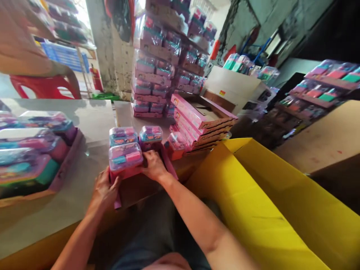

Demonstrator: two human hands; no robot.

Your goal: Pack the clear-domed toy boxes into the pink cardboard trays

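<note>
A pink-based plastic box with a clear lid (125, 156) sits at the front left of a shallow pink cardboard tray (168, 164) before me. Its lid shows pink and blue items inside. My left hand (104, 185) grips its left side, thumb toward the front. At its right side, my right hand (154, 165) has its fingers pressed against it, reaching into the tray. Behind it stand a similar box with a blue base (123, 135) and another one (151, 135) to the right. The tray's front right part shows bare brown cardboard.
On the left is a filled tray of similar boxes (66, 163). Stacked pink trays (194, 122) and a loose orange-based box (176, 144) lie to the right. A large yellow carton (242, 187) stands at my right. Tall wrapped stacks (154, 67) rise behind; a person (25, 45) sits at far left.
</note>
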